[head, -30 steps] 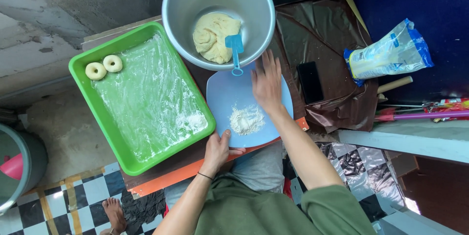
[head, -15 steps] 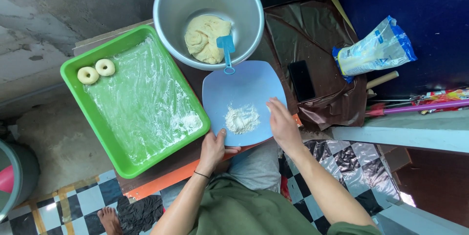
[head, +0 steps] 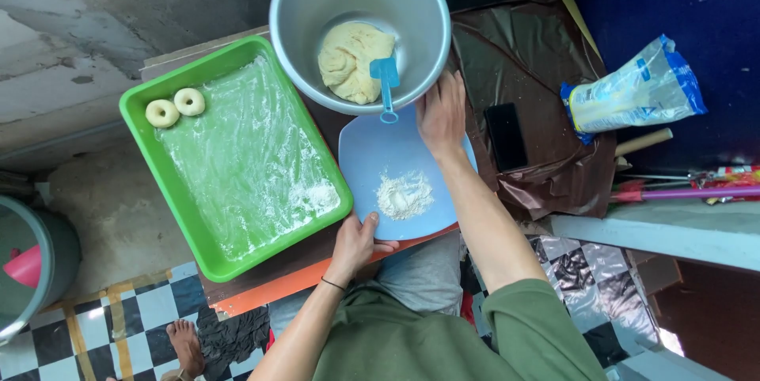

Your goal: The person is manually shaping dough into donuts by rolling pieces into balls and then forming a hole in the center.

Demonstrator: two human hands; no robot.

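1. Fingers [head: 443, 92] of right hand [head: 442, 116]: extended, close together, touching metal bowl [head: 301, 17] rim, frame centre.
2. Left hand [head: 354, 242]: clamped on blue board [head: 372, 159] lower edge.
3. Blue scraper [head: 385, 84]: long axis vertical in frame, blade up on dough [head: 348, 60].

A clear plastic bag [head: 633, 94] with blue ends and pale contents lies tilted at the far right on the dark blue surface, while a black phone [head: 506, 136] with a dark blank screen rests left of it on the brown sheet [head: 546, 72], beside the right hand [head: 443, 114].
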